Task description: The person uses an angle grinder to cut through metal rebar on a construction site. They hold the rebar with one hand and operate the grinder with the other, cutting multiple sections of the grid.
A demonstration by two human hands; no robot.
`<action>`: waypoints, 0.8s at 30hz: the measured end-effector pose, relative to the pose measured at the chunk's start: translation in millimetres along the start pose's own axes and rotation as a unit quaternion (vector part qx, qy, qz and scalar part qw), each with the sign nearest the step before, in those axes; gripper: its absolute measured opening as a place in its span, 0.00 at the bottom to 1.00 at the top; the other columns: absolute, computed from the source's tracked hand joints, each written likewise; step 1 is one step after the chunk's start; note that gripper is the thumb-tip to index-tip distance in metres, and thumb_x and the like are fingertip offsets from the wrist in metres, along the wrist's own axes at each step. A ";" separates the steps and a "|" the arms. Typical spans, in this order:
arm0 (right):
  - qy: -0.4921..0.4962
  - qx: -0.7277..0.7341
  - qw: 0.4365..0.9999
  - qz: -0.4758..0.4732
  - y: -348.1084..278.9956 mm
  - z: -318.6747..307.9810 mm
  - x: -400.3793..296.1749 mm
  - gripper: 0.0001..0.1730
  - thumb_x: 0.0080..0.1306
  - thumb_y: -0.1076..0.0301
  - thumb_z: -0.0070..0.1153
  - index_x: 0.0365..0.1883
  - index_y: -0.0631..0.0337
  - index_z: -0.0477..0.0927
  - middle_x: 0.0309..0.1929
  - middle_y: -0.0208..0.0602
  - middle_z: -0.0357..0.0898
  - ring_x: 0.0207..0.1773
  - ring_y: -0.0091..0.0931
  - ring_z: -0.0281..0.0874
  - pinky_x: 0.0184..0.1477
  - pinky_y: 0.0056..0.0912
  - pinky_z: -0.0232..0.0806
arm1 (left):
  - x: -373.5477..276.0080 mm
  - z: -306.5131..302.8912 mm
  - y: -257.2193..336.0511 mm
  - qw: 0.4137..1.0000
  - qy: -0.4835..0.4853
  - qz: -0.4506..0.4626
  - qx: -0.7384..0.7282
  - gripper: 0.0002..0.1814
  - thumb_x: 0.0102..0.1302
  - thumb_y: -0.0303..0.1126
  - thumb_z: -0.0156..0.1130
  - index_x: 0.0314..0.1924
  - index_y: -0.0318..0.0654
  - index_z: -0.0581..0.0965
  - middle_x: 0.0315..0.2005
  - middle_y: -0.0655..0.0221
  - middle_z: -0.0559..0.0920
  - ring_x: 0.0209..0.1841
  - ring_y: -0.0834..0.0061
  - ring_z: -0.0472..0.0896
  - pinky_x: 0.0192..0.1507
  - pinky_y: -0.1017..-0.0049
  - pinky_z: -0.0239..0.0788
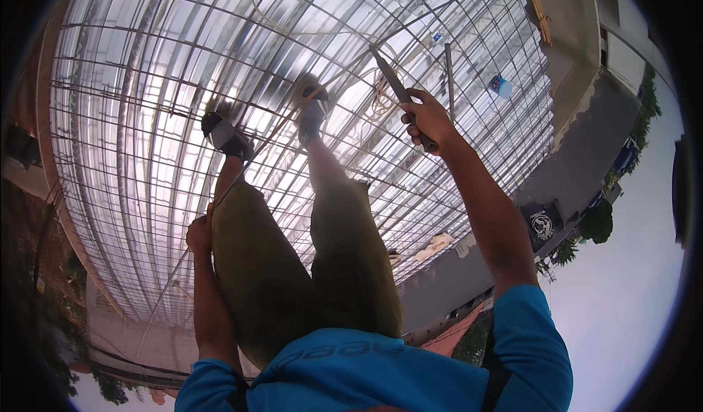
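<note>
My left hand [200,233] is closed around a long thin rod [274,133], beside my left knee. From there the rod slants up past my feet, and its other end trails down behind the hand. My right hand [427,116] grips a dark metal bar tool [391,76], held out ahead and to the right. The bar's far tip meets or overlaps the rod; whether they touch I cannot tell. Under my shoes [222,133] lies a grid of steel reinforcing bars [181,44] over ribbed, shiny metal decking [99,154].
A loose pipe [449,80] and a blue-labelled plastic container [500,87] lie on the mesh, near a tangle of pale cord [380,96]. Grey walls [582,132] bound the right side, with a dark printed bag or cloth [541,224]. A raised edge [48,154] runs along the left.
</note>
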State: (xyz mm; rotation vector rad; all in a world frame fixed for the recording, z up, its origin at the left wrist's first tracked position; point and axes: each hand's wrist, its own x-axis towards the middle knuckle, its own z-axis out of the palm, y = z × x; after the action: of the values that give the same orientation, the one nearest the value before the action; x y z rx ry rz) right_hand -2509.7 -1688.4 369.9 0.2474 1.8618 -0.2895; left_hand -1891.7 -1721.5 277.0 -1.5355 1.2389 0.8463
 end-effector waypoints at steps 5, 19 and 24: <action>-0.032 0.030 0.999 0.018 9.8 -69.2 -65.1 0.32 0.81 0.65 0.53 0.82 0.46 0.63 0.34 0.28 0.73 0.20 0.17 0.62 0.19 0.27 0.57 | 0.1 7.0 -11.8 0.992 0.011 0.122 -0.022 0.50 0.80 0.75 0.36 0.36 0.36 0.89 0.32 0.45 0.88 0.39 0.39 0.87 0.44 0.45 0.76; -0.057 0.090 0.994 0.006 21.4 -107.7 -50.6 0.31 0.82 0.66 0.52 0.81 0.50 0.63 0.32 0.28 0.74 0.19 0.15 0.61 0.16 0.23 0.53 | -16.3 26.8 -4.6 0.992 -0.004 0.123 -0.009 0.50 0.79 0.76 0.35 0.36 0.39 0.90 0.32 0.46 0.88 0.40 0.40 0.88 0.45 0.45 0.76; -0.023 0.093 0.995 0.002 19.2 -61.1 -16.3 0.31 0.81 0.68 0.54 0.80 0.53 0.65 0.32 0.29 0.75 0.19 0.16 0.65 0.16 0.24 0.58 | -17.1 30.7 -7.9 0.997 -0.045 0.055 -0.021 0.52 0.78 0.78 0.34 0.36 0.37 0.90 0.34 0.45 0.89 0.43 0.40 0.88 0.47 0.46 0.76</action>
State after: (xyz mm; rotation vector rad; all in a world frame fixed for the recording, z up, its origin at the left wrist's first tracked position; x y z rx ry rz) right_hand -2553.8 -1651.1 401.9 0.3683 1.7904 -0.4630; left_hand -1886.7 -1686.8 285.3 -1.4573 1.2566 1.0086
